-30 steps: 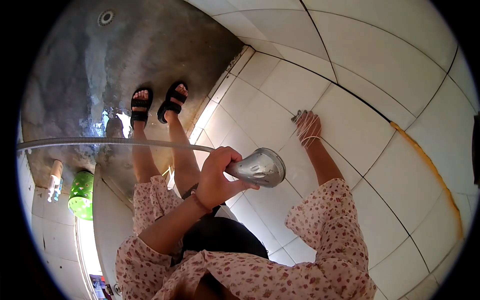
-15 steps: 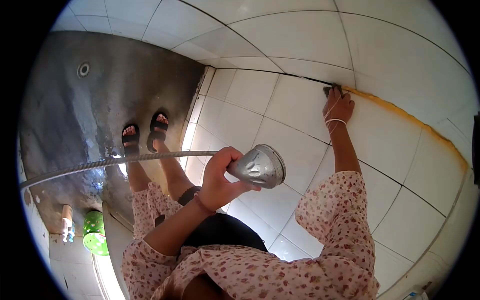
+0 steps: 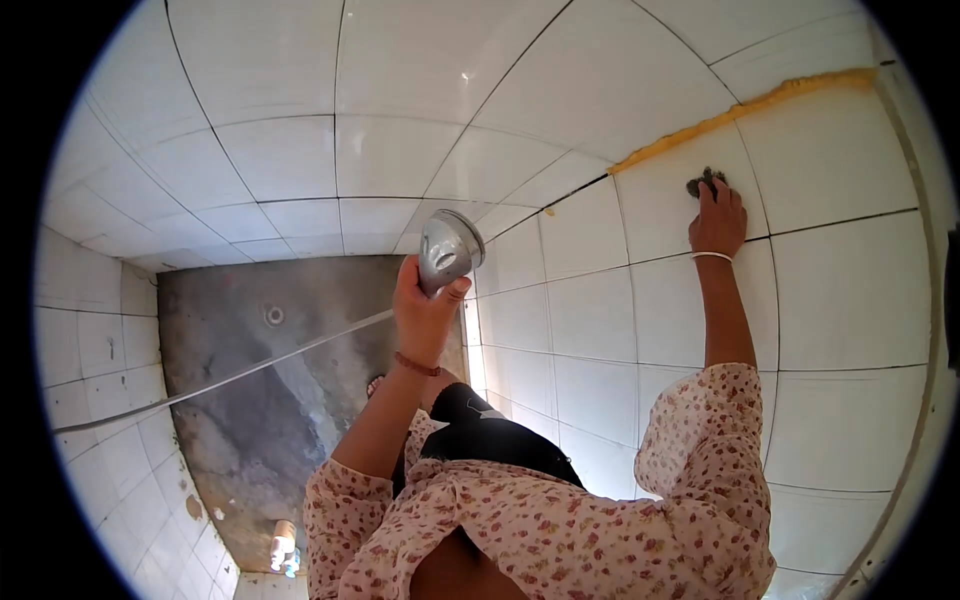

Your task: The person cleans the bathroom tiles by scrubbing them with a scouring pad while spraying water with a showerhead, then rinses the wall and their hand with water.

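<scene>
Filling most of the view, the white tiled wall [image 3: 590, 310] looks hard and smooth to us, so we judge that a wet thing slides easily on it. Next comes the thin hose [image 3: 260, 358], which seems flexible and may pull a little at what it feeds. The silver shower head [image 3: 448, 250] is in the left hand [image 3: 428, 315], whose fingers are closed around its narrow neck; some of them are hidden from us. We expect it to be rigid, rather light and slippery when wet, so this neck is the good place for holding. Smallest is the dark scrubbing pad [image 3: 706, 183], against the wall just below the orange strip [image 3: 740, 115]. The right hand [image 3: 718, 215] grips it under bent fingers. We suppose it is soft, light and not fragile, best held flat with several fingertips.
</scene>
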Demonstrator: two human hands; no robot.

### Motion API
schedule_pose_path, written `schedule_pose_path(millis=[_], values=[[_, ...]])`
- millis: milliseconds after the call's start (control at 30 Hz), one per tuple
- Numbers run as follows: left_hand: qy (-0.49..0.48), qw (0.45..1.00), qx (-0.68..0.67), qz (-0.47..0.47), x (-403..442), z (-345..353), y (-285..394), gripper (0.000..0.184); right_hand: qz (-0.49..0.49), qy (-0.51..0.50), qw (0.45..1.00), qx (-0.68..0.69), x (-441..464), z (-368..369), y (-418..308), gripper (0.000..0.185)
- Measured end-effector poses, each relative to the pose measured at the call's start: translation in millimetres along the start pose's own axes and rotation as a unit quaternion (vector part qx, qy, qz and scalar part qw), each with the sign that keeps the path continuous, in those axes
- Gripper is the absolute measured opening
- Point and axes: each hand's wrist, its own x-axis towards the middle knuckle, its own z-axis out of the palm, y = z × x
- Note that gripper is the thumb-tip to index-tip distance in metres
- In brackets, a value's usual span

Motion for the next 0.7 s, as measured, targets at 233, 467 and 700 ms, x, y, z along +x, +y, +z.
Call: schedule_pose_path(millis=[233, 467, 700], values=[[-0.008, 0.987, 0.161, 0.019, -8.9, -7.5, 44.8, 0.046, 0.054, -0.051, 0.97, 0.229, -20.9, 15.3, -7.9, 0.037], [-0.019, 0.99, 0.109, 0.09, -26.8, 11.9, 126.2, 0.054, 0.247, 0.27, 0.733, 0.573, 44.8, -73.3, 1.3, 0.036], [-0.023, 0.97, 0.125, 0.208, -76.4, 111.4, 213.7, 0.065, 0.394, 0.359, 0.605, 0.592, 44.7, -84.0, -4.2, 0.031]])
